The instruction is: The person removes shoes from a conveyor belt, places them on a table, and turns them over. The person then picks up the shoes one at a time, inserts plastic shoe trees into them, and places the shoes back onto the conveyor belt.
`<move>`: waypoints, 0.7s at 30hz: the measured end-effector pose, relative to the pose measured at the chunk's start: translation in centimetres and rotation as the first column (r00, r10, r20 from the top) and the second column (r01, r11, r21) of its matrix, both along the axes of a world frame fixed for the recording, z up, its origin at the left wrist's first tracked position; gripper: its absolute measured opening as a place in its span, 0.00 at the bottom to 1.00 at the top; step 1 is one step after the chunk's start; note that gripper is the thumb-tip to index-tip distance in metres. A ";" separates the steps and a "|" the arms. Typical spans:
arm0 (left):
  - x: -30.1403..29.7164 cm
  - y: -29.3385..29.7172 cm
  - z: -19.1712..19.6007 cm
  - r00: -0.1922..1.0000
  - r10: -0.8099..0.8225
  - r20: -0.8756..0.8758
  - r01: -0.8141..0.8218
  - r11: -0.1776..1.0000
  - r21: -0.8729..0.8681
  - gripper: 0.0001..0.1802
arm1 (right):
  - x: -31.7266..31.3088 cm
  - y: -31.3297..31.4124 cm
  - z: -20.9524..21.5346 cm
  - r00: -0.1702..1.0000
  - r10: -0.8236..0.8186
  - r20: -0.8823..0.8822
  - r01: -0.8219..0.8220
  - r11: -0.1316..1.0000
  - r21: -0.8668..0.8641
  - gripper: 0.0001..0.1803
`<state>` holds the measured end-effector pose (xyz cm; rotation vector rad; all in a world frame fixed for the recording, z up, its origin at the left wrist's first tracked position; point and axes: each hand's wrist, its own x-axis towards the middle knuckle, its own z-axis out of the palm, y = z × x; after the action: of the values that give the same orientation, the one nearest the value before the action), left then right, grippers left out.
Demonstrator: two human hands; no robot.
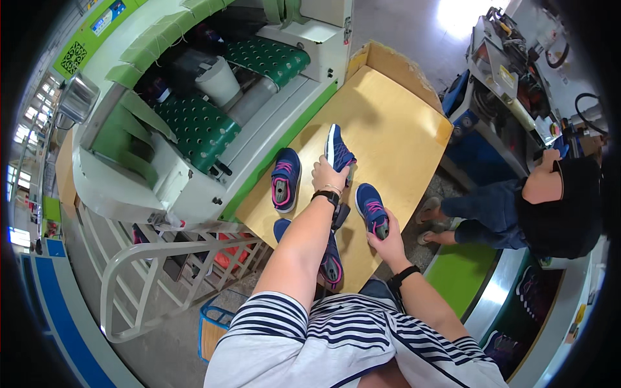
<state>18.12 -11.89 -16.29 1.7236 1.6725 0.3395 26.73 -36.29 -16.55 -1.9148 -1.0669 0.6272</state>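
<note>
Shoes lie on the wooden table [401, 123]: left hand [327, 174], arm stretched forward, grips the far shoe [337, 149]; right hand [388, 240] closes around the near shoe [372, 208]. Two more shoes [285, 178] [331, 258] rest alongside.

A white-and-green conveyor machine [213, 116] with perforated green belts stands left of the grip, a white bucket [218, 81] on it. A seated person in dark clothes [537, 207] is well right. A blue crate [217, 326] sits below.
</note>
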 end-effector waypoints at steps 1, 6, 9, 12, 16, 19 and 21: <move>-0.5 0.4 -0.8 1.000 0.012 0.027 -0.013 0.999 0.050 0.43 | -0.1 0.2 0.3 1.000 0.013 -0.011 -0.013 1.000 -0.007 0.44; -5.3 3.0 0.5 0.407 0.463 0.787 0.344 0.721 -0.602 0.24 | -0.5 0.6 -0.1 0.995 0.054 0.088 -0.053 0.999 -0.010 0.45; -9.3 1.3 5.7 0.031 0.510 0.859 0.462 0.755 -0.465 0.30 | -0.2 0.1 0.4 0.998 0.037 0.043 -0.034 0.997 -0.062 0.45; -14.3 2.0 13.0 -0.179 0.386 0.905 0.361 0.881 -0.305 0.34 | 0.2 0.9 0.6 0.996 -0.040 -0.085 0.035 0.998 -0.060 0.44; -21.0 5.7 13.6 -0.226 0.398 0.889 -0.032 0.909 -0.415 0.29 | 0.5 8.1 4.6 0.910 -0.043 -0.412 0.065 0.997 0.040 0.39; -20.7 6.4 13.6 -0.185 0.393 0.901 -0.086 0.907 -0.413 0.27 | 1.1 18.1 10.2 0.971 0.157 -0.181 -0.088 0.936 0.341 0.38; -20.4 6.6 14.0 -0.246 0.459 0.854 -0.220 0.831 -0.510 0.28 | -0.5 24.9 16.0 0.951 0.235 -0.200 -0.109 0.862 0.495 0.40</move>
<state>-2.29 -5.25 -2.25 0.2220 0.7343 1.3696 26.24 -11.38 -0.57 -1.2801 -1.1126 0.6193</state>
